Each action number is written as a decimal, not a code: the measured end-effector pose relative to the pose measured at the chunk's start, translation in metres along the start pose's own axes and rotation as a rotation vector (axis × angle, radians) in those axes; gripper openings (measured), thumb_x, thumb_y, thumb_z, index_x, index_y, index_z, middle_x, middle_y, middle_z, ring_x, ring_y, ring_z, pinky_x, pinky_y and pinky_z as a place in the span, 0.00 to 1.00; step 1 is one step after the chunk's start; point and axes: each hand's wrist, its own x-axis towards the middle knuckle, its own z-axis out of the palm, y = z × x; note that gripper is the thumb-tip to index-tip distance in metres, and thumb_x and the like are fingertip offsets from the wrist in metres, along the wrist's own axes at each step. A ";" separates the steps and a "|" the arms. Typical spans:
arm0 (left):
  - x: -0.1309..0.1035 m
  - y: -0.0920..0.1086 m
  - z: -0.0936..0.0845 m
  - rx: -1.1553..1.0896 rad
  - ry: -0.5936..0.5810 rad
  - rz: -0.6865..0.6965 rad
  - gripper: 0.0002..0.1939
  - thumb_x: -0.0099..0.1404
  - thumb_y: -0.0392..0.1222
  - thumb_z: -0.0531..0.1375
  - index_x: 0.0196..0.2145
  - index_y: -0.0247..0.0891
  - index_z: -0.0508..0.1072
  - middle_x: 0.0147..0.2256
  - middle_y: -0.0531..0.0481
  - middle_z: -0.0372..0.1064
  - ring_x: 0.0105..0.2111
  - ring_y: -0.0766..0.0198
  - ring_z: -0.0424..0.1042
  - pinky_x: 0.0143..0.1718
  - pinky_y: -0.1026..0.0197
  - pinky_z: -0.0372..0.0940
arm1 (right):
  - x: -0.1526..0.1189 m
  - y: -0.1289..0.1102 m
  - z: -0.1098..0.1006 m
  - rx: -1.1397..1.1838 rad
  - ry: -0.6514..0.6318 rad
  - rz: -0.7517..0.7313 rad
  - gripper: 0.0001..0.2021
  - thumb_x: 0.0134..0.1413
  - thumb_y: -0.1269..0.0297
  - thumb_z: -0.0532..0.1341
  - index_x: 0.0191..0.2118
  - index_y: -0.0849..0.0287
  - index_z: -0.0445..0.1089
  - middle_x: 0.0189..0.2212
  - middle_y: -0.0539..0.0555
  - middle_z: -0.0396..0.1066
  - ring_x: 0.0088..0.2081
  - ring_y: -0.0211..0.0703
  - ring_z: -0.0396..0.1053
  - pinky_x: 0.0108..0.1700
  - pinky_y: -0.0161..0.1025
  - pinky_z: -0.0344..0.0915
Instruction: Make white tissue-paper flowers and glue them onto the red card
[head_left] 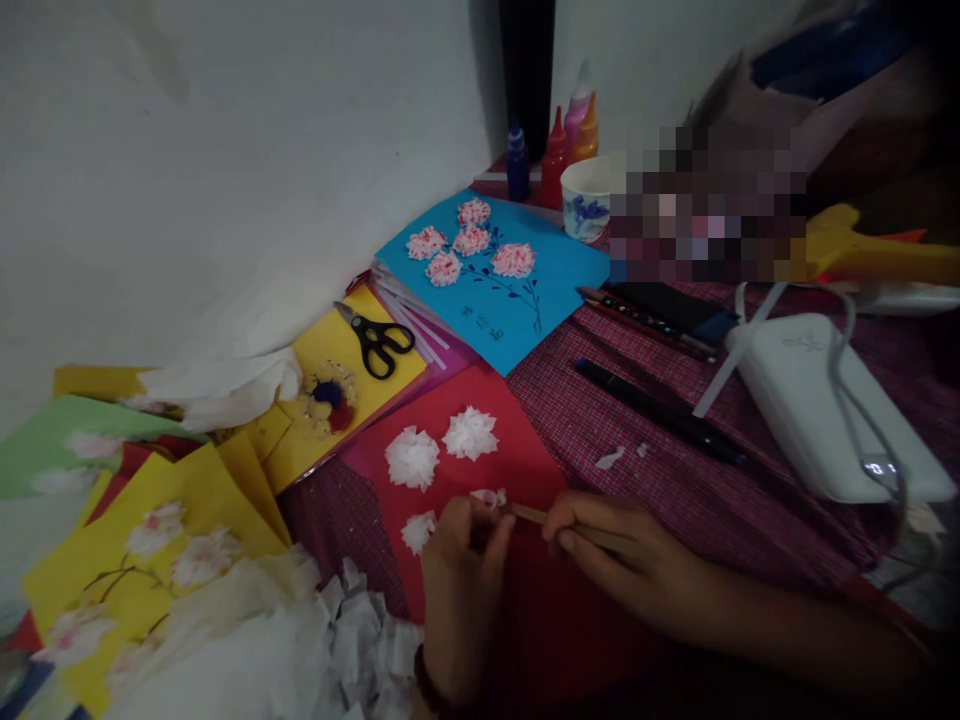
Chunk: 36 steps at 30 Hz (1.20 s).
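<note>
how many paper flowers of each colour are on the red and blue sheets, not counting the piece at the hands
White flowers on the red sheet: 3
Pink-and-white flowers on the blue sheet: 5
Total: 8

The left hand (459, 565) is bare, with a dark reddish, bumpy-edged bracelet (426, 682) round its wrist (450, 668); the right hand (626, 545) and forearm (780, 635) are bare too.

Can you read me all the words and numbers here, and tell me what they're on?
None can be read for sure.
Blue card: handwritten marks, too blurred.
White device: a faint mark, too small.
Its lit display: too blurred to tell any numbers.
</note>
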 end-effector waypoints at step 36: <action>-0.052 -0.033 -0.003 0.224 0.088 0.359 0.07 0.65 0.33 0.54 0.40 0.39 0.68 0.38 0.45 0.73 0.37 0.58 0.73 0.37 0.55 0.71 | -0.003 0.007 0.002 0.127 0.082 0.118 0.12 0.64 0.61 0.51 0.31 0.56 0.67 0.26 0.48 0.67 0.27 0.36 0.65 0.31 0.33 0.61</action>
